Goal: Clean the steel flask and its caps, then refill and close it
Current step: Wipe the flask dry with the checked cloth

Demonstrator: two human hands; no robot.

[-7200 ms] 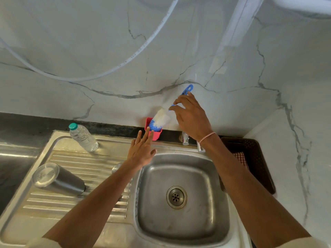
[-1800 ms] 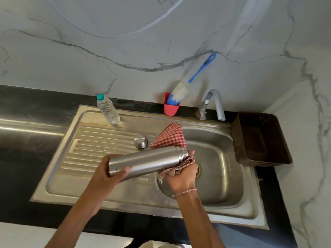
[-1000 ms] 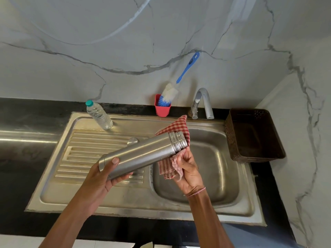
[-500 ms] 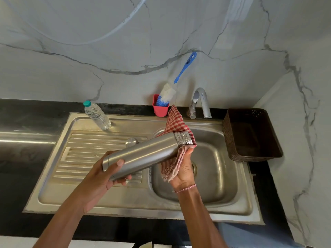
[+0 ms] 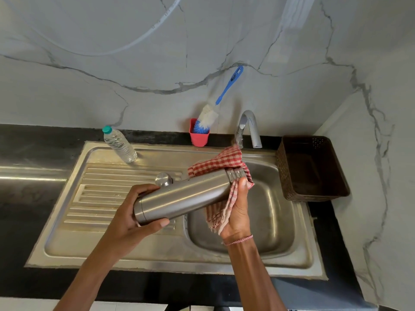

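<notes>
I hold the steel flask [image 5: 186, 196] nearly level over the sink, its threaded neck pointing right. My left hand [image 5: 132, 218] grips its base end. My right hand [image 5: 239, 209] presses a red-and-white checked cloth [image 5: 221, 163] around the neck, thumb on the threads; the cloth drapes over the top and hangs below. The flask's mouth is hidden by the cloth. A small steel cap [image 5: 164, 178] stands on the draining board just behind the flask.
A clear water bottle [image 5: 119, 144] with a teal cap stands at the board's back. A blue-handled bottle brush [image 5: 210, 115] leans in a red cup [image 5: 198, 136] beside the tap [image 5: 248, 127]. A brown basket [image 5: 312, 169] sits right of the sink basin [image 5: 276, 212].
The brush went into the red cup and my hands took up the flask and cloth. Over the last second the cloth has shifted around the neck and the flask has tilted slightly.
</notes>
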